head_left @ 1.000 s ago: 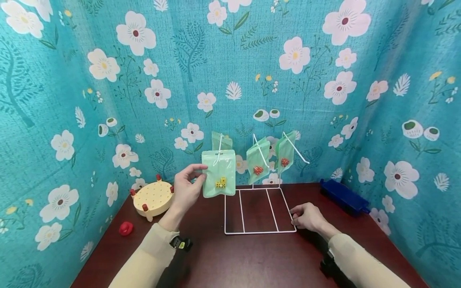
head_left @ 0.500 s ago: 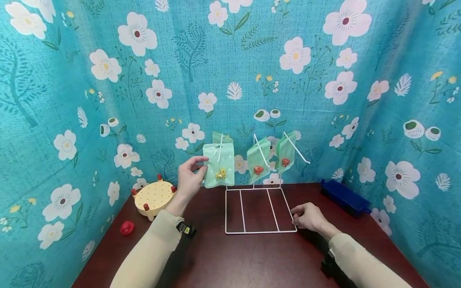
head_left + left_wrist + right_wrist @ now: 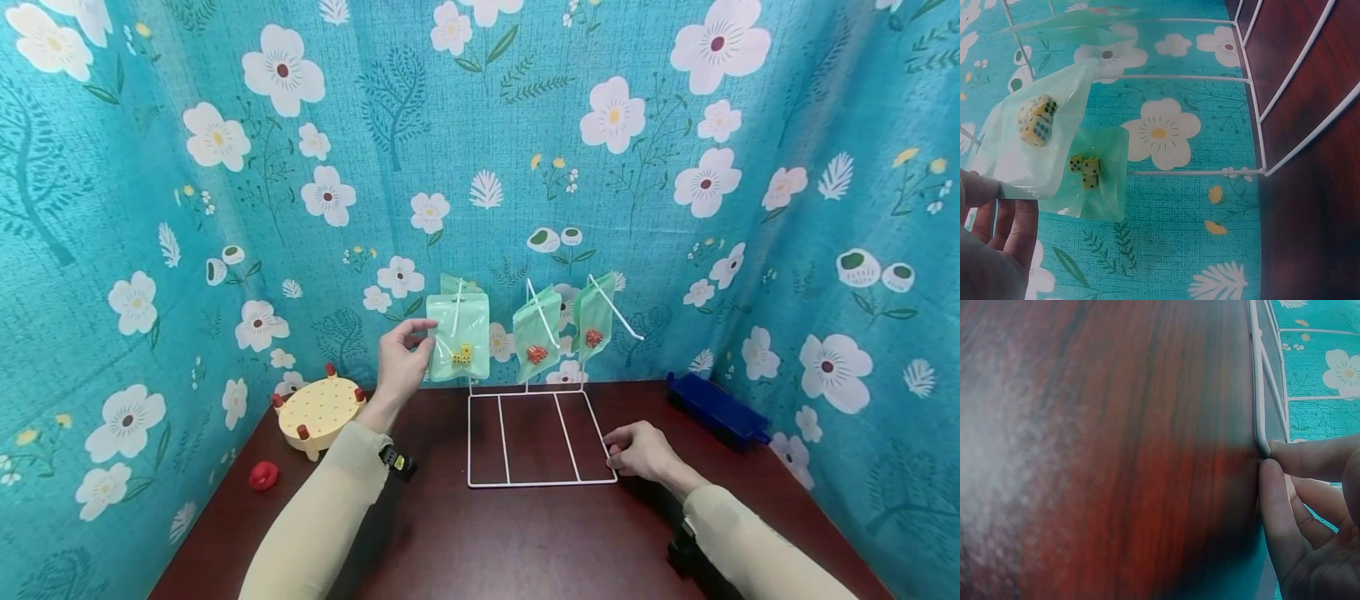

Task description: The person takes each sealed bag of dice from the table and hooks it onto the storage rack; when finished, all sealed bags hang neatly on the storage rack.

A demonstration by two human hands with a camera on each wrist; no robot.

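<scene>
In the head view my left hand point(image 3: 401, 367) pinches the left edge of a pale green pouch point(image 3: 476, 333) with yellow dice point(image 3: 461, 356) inside. The pouch is at the left hook of a white wire display rack point(image 3: 525, 484), and the hook's front end shows before it. Just behind hangs a second green pouch point(image 3: 1113, 194), also with yellow dice, seen better in the left wrist view. My right hand point(image 3: 645, 452) holds the rack's base near its front right corner, thumb and finger at the wire point(image 3: 1260, 419) in the right wrist view.
Green pouches with red dice hang from the middle hook point(image 3: 543, 312) and right hook point(image 3: 618, 317). A cream round stand point(image 3: 318, 414) with red pegs and a small red toy point(image 3: 263, 476) sit at left. A blue tray point(image 3: 716, 408) lies at right. Floral curtain surrounds the table.
My left hand has carried the pouch upward and back along the left hook, closer to the pouch behind. My right hand stays at the rack's corner.
</scene>
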